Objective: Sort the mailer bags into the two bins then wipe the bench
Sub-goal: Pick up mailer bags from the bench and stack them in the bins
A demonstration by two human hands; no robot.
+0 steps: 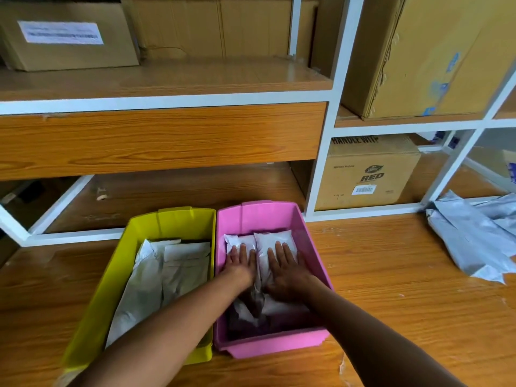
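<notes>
While reaching into pink bin (279, 350), pressing left hand (240, 265) and right hand (284, 270) flat on white bags (275, 237), fingers straight, clamping nothing; yellow bin (111, 275) just beside; grey bags (472, 247) far right on bench (391, 275).

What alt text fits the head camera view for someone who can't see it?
A person's left hand and right hand press flat on white mailer bags inside a pink bin. A yellow bin beside it holds more pale bags. Grey mailer bags lie loose on the wooden bench at right; cardboard boxes sit on shelves behind.
</notes>
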